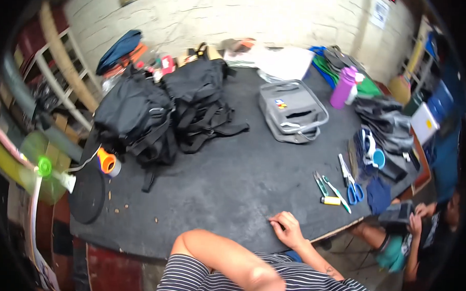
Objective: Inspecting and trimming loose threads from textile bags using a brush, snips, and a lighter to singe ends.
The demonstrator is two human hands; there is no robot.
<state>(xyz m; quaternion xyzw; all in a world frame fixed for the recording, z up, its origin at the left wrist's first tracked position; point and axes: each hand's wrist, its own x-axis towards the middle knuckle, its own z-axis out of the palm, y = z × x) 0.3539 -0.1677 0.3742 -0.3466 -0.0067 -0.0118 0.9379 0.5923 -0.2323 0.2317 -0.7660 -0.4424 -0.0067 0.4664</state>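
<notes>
Tabletop (216, 191), black and dusty, spreads under the grey box-shaped bag (275, 113) and also nearer to us than this bag; on its near part our right hand (289, 232) seems to rest. Its fingers are loosely curled, thumb and forefinger forward; whether they pinch some very small thing, we cannot tell. Our left forearm (224, 250) is also on the near side of the grey bag, but the left hand is not seen, so of its fingers we can say nothing.

Nearer to us than the grey bag, and to its right, lie the yellow cylinder (331, 201), the toothbrush (337, 194), the green-handled snips (321, 183) and the blue-handled scissors (350, 181). We judge that the hand is only leaning lightly; to do this well, we should let the palm carry the weight and hold the fingertips away from the blades.

Left of the grey bag there are two black backpacks (126, 111); right of it, close to its far corner, stands the purple bottle (343, 88). Further to its right and nearer to us, a co-worker sits beside the table.
</notes>
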